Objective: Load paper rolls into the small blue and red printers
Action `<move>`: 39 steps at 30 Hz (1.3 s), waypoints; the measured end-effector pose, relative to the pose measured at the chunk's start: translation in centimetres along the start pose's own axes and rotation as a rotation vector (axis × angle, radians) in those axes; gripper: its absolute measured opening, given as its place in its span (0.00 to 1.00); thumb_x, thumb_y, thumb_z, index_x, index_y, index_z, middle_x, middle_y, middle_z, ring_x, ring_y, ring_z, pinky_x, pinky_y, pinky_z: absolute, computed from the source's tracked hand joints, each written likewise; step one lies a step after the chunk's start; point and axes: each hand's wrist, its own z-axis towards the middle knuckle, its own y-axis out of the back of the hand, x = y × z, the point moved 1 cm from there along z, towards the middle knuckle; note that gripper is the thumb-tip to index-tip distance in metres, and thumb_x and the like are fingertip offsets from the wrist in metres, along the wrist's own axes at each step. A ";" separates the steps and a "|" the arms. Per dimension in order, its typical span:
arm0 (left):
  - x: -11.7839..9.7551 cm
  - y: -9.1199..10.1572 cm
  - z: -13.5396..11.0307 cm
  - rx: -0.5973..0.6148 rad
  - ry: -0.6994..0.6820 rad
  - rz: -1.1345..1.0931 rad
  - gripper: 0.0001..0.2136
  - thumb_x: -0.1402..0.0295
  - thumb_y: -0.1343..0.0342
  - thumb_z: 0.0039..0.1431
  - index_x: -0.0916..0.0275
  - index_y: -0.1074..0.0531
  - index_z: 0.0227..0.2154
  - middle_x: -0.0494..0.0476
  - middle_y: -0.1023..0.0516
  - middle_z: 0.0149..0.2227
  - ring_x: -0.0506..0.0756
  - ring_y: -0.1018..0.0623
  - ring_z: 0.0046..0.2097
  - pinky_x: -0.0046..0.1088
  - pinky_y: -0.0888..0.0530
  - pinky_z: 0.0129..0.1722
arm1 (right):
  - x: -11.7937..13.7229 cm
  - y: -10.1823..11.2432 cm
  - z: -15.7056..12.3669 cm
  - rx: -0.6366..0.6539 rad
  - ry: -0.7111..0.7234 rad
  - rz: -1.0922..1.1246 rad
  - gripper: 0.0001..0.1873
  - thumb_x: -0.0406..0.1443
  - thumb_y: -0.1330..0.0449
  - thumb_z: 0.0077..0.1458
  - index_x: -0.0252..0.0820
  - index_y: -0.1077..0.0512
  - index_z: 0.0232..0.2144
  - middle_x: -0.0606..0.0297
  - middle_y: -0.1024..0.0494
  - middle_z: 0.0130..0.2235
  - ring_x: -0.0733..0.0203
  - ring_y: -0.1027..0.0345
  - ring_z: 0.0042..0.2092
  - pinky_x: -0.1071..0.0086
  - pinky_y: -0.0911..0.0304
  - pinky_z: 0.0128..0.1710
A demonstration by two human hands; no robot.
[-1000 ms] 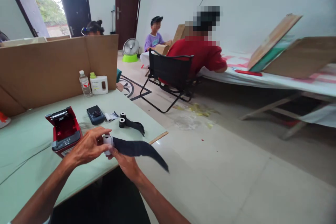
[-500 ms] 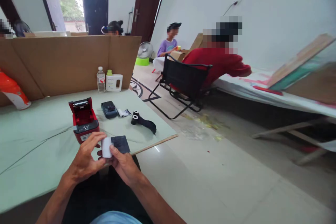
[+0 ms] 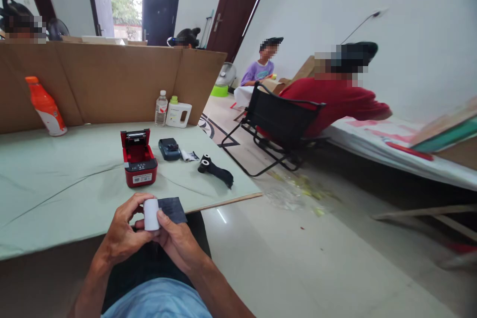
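A small white paper roll (image 3: 151, 214) with a dark printed end (image 3: 172, 209) trailing to the right is held between my hands, in front of the table's near edge. My left hand (image 3: 124, 231) curls its fingers and thumb around the roll's left side. With its thumb on the roll's right side, my right hand (image 3: 175, 238) grips it too; the other fingers are partly hidden. Just beyond stands a red and black receipt printer (image 3: 140, 171) with its lid raised, and its paper bay looks empty.
On the table (image 3: 89, 149) are a dark small device (image 3: 169, 149), another paper roll (image 3: 188, 156), a black strap (image 3: 218, 173), a water bottle (image 3: 161, 109), a white jug (image 3: 178, 113) and an orange bottle (image 3: 46, 109). A cardboard screen (image 3: 122, 84) stands behind. A person in red sits in a black chair (image 3: 285, 114) at right.
The view has turned slightly left, so the table things appear farther right. My hands keep the roll and now sit clear of the printer, lower in front of it.
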 end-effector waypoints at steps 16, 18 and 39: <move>-1.9 1.2 -0.9 -0.005 -0.336 0.408 0.29 0.84 0.44 0.50 0.60 0.30 0.56 0.61 0.22 0.51 0.60 0.21 0.52 0.37 0.19 0.51 | -0.6 -0.8 -1.0 -0.128 0.161 -0.349 0.28 0.57 0.33 0.56 0.42 0.20 0.47 0.58 0.16 0.39 0.46 0.21 0.48 0.52 0.29 0.54; -2.2 1.3 -0.8 0.010 -0.386 0.535 0.29 0.85 0.47 0.51 0.61 0.31 0.57 0.64 0.22 0.51 0.61 0.21 0.53 0.40 0.19 0.52 | -0.4 -0.9 -1.1 -0.227 0.236 -0.473 0.29 0.58 0.33 0.55 0.42 0.19 0.45 0.57 0.16 0.41 0.45 0.24 0.53 0.51 0.34 0.60; -3.4 1.9 -1.7 -0.019 -0.382 0.611 0.30 0.80 0.45 0.58 0.58 0.37 0.63 0.64 0.21 0.52 0.61 0.20 0.53 0.34 0.18 0.46 | 0.0 -2.2 -1.6 -0.179 0.203 -0.336 0.26 0.58 0.33 0.54 0.44 0.19 0.42 0.57 0.17 0.42 0.44 0.25 0.54 0.53 0.27 0.54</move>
